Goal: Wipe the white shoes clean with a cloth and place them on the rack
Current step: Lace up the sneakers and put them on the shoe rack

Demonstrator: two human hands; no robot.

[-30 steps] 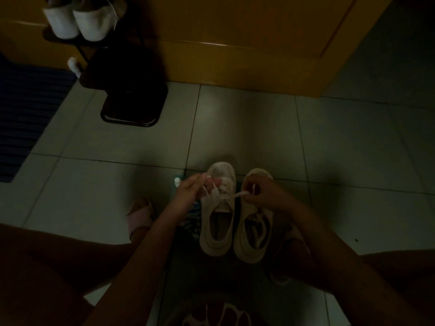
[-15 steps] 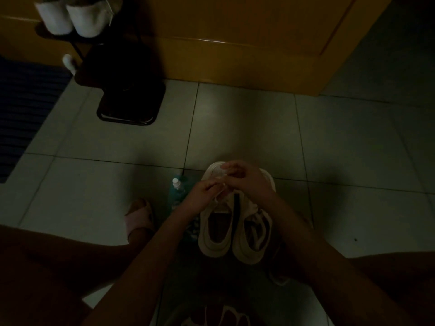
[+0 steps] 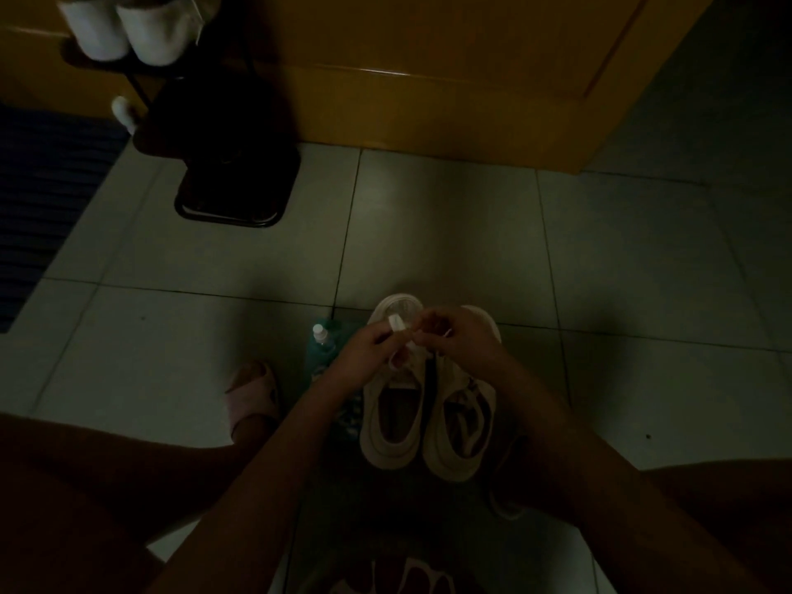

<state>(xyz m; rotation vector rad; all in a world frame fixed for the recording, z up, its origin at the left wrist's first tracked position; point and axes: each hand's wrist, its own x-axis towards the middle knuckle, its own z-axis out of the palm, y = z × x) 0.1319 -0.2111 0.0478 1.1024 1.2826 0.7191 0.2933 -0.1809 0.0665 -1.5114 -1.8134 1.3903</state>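
Two white shoes stand side by side on the tiled floor in front of me, toes pointing away: the left shoe (image 3: 392, 415) and the right shoe (image 3: 460, 426). My left hand (image 3: 364, 351) and my right hand (image 3: 460, 336) meet above the left shoe's toe, each pinching its white lace (image 3: 396, 322). A patterned cloth (image 3: 347, 415) lies partly hidden under my left forearm, just left of the shoes. The dark shoe rack (image 3: 231, 165) stands at the far left with another white pair (image 3: 137, 27) on its top shelf.
A small bottle with a white cap (image 3: 321, 340) stands just left of the shoes. My foot in a pink slipper (image 3: 253, 394) rests on the floor to the left. A wooden door (image 3: 428, 70) closes the back; a dark striped mat (image 3: 38, 207) lies far left.
A second ago my hands were apart with the lace stretched between them. They have come together over the left shoe's toe and stay there, working the lace.
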